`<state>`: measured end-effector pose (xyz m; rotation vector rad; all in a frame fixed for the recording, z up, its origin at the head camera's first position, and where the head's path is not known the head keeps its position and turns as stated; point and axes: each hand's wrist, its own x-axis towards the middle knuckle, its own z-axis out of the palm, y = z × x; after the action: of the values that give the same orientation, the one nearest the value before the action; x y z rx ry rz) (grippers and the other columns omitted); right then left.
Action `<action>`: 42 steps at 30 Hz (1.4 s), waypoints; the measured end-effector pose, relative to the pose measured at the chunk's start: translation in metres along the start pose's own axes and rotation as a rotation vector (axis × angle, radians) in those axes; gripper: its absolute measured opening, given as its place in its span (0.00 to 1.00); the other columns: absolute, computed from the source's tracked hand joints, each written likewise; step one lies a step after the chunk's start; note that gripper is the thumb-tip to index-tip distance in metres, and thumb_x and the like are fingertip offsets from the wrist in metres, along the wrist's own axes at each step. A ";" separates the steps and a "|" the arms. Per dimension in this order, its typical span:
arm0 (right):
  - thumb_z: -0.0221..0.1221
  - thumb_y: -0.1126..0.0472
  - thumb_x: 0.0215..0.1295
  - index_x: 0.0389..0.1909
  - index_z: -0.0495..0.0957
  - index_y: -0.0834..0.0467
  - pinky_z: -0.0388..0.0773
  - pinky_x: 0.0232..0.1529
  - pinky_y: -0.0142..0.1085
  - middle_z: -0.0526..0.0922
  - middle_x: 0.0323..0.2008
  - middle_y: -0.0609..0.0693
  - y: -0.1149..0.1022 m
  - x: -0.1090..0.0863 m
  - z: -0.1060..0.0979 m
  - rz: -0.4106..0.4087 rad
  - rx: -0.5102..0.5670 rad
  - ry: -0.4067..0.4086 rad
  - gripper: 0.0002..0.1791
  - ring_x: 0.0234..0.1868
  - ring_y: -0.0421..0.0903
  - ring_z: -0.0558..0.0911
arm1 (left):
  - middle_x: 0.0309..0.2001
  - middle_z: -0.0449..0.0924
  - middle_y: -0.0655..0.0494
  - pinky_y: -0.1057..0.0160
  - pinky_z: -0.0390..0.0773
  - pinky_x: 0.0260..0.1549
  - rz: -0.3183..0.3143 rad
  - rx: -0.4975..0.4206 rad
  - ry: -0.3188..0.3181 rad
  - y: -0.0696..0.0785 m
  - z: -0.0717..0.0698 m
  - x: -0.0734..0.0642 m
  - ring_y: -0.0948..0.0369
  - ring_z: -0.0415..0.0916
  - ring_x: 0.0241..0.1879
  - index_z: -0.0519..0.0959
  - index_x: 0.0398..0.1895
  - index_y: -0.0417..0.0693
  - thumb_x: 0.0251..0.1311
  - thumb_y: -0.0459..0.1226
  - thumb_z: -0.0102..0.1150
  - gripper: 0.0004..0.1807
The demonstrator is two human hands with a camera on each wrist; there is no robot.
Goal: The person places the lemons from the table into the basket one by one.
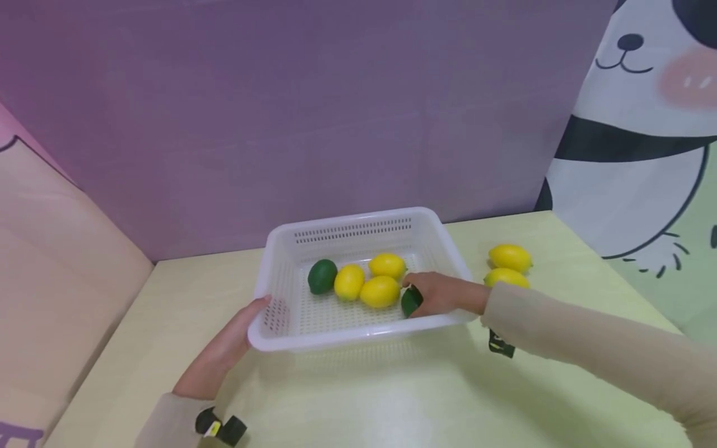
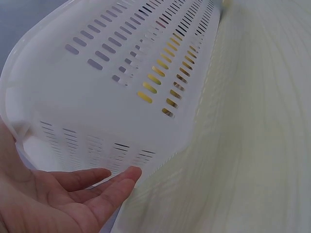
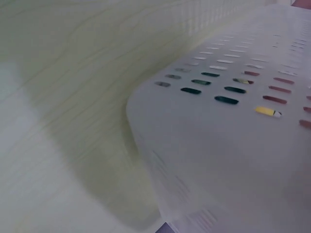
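Observation:
A white perforated plastic basket (image 1: 330, 341) stands on the table. Inside it lie a dark green oval fruit (image 1: 322, 277) and three yellow lemons, the nearest lemon (image 1: 380, 292) beside a second dark green oval fruit (image 1: 411, 301). My right hand (image 1: 439, 292) reaches over the basket's right side and grips that second green fruit, partly covering it. At the left end, my left hand (image 1: 238, 333) holds the basket, thumb on the rim. Its other fingers (image 2: 104, 199) lie along the outer wall in the left wrist view. The right wrist view shows green through the basket's slots, but not the hand's grip.
Two more lemons, one lemon (image 1: 510, 257) behind the other, lie on the table (image 1: 185, 292) right of the basket; the right forearm passes close in front. A purple backdrop (image 1: 336, 124) rises behind the table, and a panda-printed panel (image 1: 633, 186) stands at right.

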<state>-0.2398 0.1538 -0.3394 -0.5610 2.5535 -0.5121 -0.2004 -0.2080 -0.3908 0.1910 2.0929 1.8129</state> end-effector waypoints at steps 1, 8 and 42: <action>0.66 0.57 0.56 0.61 0.65 0.65 0.65 0.61 0.49 0.72 0.59 0.59 -0.001 -0.001 -0.001 0.004 -0.004 0.000 0.34 0.57 0.53 0.71 | 0.70 0.53 0.37 0.41 0.47 0.64 0.002 -0.001 -0.003 0.000 0.000 0.000 0.43 0.55 0.67 0.43 0.75 0.47 0.72 0.53 0.28 0.34; 0.66 0.55 0.55 0.62 0.64 0.65 0.64 0.61 0.51 0.70 0.60 0.62 -0.005 -0.009 -0.011 -0.016 -0.021 0.024 0.36 0.59 0.57 0.69 | 0.68 0.55 0.36 0.43 0.50 0.63 0.005 0.007 0.003 0.000 -0.001 -0.001 0.43 0.57 0.65 0.44 0.74 0.45 0.72 0.53 0.28 0.34; 0.55 0.51 0.68 0.64 0.62 0.65 0.66 0.56 0.59 0.65 0.63 0.66 0.059 -0.058 -0.106 0.021 0.156 0.411 0.31 0.60 0.64 0.68 | 0.67 0.57 0.33 0.56 0.62 0.56 0.017 0.020 -0.014 0.001 -0.003 0.000 0.45 0.64 0.62 0.44 0.74 0.42 0.72 0.52 0.26 0.34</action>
<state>-0.2655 0.2574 -0.2582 -0.4043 2.8619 -0.8889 -0.2017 -0.2101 -0.3893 0.2268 2.1061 1.7962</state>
